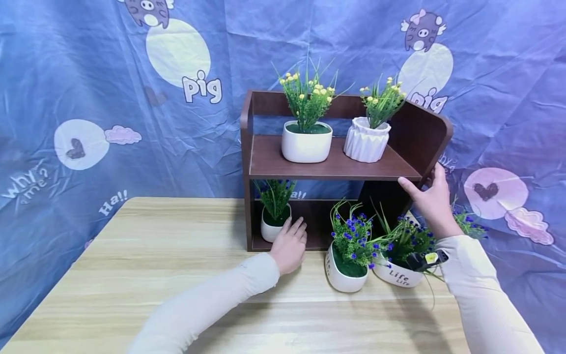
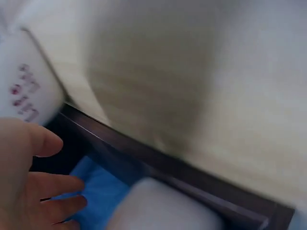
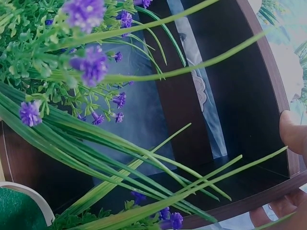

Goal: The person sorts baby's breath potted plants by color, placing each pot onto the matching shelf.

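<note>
A dark brown two-tier shelf (image 1: 327,169) stands on the wooden table. My right hand (image 1: 435,201) grips its right side panel, thumb at the front edge and fingers around the outer side. In the right wrist view the thumb (image 3: 293,136) lies against the dark wood. My left hand (image 1: 289,246) is at the lower tier, fingers extended beside a white pot with a leafy plant (image 1: 275,226). The left wrist view shows the fingers (image 2: 62,184) loosely spread with nothing between them, the blurred white pot (image 2: 163,206) close by. Whether they touch it I cannot tell.
On the upper tier stand a smooth white pot (image 1: 306,147) and a ribbed white pot (image 1: 367,142), both with yellow flowers. Two white pots with blue-purple flowers, one tilted (image 1: 347,280) and one lettered (image 1: 400,275), sit on the table (image 1: 146,265) before the shelf. Behind hangs a blue cloth (image 1: 199,147).
</note>
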`<state>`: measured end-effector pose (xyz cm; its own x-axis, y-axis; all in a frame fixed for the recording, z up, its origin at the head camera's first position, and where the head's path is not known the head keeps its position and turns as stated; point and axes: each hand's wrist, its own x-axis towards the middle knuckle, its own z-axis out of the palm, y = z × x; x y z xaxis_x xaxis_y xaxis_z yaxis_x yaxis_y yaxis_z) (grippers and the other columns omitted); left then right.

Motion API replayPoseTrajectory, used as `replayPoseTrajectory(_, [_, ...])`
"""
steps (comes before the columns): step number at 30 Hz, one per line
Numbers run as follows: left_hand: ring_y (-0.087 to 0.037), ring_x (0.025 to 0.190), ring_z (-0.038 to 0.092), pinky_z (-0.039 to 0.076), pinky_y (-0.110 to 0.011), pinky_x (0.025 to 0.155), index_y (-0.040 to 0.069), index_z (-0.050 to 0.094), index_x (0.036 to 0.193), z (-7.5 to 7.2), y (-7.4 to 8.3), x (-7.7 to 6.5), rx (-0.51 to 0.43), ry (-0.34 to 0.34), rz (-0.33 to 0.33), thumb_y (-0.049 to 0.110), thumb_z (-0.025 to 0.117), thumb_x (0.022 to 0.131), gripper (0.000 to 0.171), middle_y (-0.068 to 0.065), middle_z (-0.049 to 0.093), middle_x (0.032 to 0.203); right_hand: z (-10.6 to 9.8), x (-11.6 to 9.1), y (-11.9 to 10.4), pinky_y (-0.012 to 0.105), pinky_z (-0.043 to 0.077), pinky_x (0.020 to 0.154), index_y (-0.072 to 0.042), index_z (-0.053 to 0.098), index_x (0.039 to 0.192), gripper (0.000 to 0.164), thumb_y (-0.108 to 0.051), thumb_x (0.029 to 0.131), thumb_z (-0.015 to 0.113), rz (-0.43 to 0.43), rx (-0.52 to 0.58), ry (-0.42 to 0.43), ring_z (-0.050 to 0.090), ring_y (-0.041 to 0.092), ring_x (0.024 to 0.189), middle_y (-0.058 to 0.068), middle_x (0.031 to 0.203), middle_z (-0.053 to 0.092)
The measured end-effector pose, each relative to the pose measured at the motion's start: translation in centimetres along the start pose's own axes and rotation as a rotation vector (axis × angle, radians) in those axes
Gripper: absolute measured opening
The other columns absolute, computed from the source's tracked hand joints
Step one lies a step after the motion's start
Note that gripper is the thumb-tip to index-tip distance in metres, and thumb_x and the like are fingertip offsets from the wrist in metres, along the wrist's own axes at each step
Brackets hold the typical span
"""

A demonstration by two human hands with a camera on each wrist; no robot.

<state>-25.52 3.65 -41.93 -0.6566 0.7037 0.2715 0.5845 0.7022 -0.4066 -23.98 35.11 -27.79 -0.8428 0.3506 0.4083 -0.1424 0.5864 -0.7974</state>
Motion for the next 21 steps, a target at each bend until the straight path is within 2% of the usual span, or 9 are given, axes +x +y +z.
replayPoseTrajectory(4, [-0.021,0.140,0.033,0.023,-0.043,0.115,0.018,0.065,0.126,0.7,-0.3,1.0,0.207,-0.113,-0.017,0.037,0.050,0.095,0.040,-0.001,0.051,0.141,0.0,-0.1,-0.1,0.032,0.036,0.104,-0.017,0.017,0.152,0.078,-0.034,0.091,0.063,-0.010,0.006,-0.011,0.037,0.025,0.131,0.017,0.146,0.034])
replayPoseTrajectory(8, [-0.022,0.142,0.028,0.018,-0.044,0.116,0.022,0.063,0.129,1.1,-0.4,1.3,0.299,-0.219,-0.025,0.036,0.043,0.100,0.038,-0.001,0.048,0.145,-0.1,-0.2,-0.1,0.035,0.034,0.106,-0.017,0.016,0.152,0.078,-0.035,0.092,0.062,-0.011,0.015,-0.023,0.036,0.027,0.132,0.017,0.147,0.033])
replayPoseTrajectory(13, [-0.024,0.143,0.027,0.016,-0.044,0.117,0.023,0.059,0.133,0.8,-0.4,1.2,0.334,-0.290,-0.056,0.035,0.040,0.102,0.039,-0.003,0.043,0.148,-0.1,-0.1,-0.1,0.033,0.036,0.104,-0.018,0.016,0.152,0.077,-0.035,0.092,0.062,-0.022,0.011,-0.025,0.036,0.025,0.131,0.017,0.147,0.033])
replayPoseTrajectory(21, [-0.026,0.142,0.028,0.013,-0.044,0.117,0.025,0.063,0.128,0.5,0.0,1.1,0.305,-0.353,-0.137,0.027,0.039,0.102,0.036,-0.006,0.042,0.148,0.0,-0.2,-0.1,0.034,0.034,0.106,-0.017,0.017,0.152,0.078,-0.034,0.091,0.064,-0.017,0.021,-0.009,0.037,0.026,0.131,0.015,0.147,0.035])
